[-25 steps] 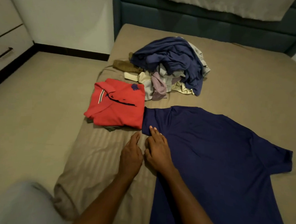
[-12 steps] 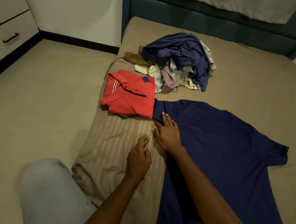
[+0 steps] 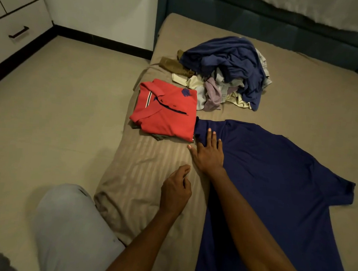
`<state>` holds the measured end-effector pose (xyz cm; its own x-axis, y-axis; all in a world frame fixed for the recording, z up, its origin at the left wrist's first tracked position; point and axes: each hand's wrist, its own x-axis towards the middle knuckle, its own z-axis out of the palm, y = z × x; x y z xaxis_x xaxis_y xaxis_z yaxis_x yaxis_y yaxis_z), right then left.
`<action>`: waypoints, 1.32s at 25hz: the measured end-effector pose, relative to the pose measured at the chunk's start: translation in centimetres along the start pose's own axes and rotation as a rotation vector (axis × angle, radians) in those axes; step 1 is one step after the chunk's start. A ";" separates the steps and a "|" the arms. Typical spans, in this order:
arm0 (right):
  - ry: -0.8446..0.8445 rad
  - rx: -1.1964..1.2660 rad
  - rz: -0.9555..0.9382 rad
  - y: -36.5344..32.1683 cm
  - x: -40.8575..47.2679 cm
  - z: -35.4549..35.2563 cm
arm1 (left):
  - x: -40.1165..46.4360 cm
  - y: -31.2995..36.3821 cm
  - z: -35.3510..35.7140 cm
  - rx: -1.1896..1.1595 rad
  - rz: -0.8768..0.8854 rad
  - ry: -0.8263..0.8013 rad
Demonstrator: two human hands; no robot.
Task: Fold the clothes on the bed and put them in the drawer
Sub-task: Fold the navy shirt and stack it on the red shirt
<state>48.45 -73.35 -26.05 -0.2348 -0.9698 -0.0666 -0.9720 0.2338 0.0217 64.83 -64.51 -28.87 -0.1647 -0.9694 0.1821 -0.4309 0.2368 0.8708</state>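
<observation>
1. The bed [image 3: 300,104] wears a tan sheet with faint woven stripes, its near corner rumpled and hanging over the edge; a dark teal padded headboard [image 3: 263,21] stands behind it, with a pale cloth [image 3: 317,12] draped above.
2. The beige floor [image 3: 61,108] runs left to a white wall with a black skirting board [image 3: 102,41], and a white drawer front with a dark bar handle [image 3: 18,32] sits in the corner.
3. A navy blue T-shirt [image 3: 275,181] lies spread flat across the near side of the bed.
4. The right hand [image 3: 209,152] rests flat on it, fingers straight, near the sleeve edge.
5. The left hand [image 3: 176,190] hovers just beside, loosely curled, holding nothing.
6. A folded red polo shirt [image 3: 167,112] sits just left of the T-shirt.
7. A heap of unfolded clothes [image 3: 229,71], topped by a dark blue garment, lies farther back.
8. A pale grey trouser leg [image 3: 69,229] shows beside the bed.
</observation>
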 end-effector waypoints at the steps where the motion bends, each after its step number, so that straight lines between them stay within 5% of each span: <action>1: -0.031 0.006 -0.010 -0.1 1.1 -0.1 | -0.1 0.1 -0.1 -0.001 -0.003 -0.005; 9: -0.109 0.263 -0.090 0.8 2.5 -1.1 | -5.2 4.0 -0.7 0.248 0.045 -0.042; 16: -0.131 0.896 0.031 3.5 -0.7 -5.8 | -14.0 6.6 1.0 0.573 0.142 -0.140; 27: 0.182 1.221 0.137 14.3 -3.7 -7.7 | -20.4 14.1 2.4 0.145 0.122 -0.360; 30: 0.263 1.269 0.170 20.6 -4.1 -7.5 | -22.1 18.2 5.9 0.194 0.103 -0.449; 33: 0.174 1.266 0.271 26.9 -4.9 -5.6 | -24.0 21.2 9.4 0.240 0.084 -0.580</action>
<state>23.51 -62.67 -19.53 -0.5115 -0.8558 -0.0771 -0.2478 0.2328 -0.9404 51.26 -35.58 -19.07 -0.6316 -0.7700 -0.0902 -0.5715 0.3838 0.7254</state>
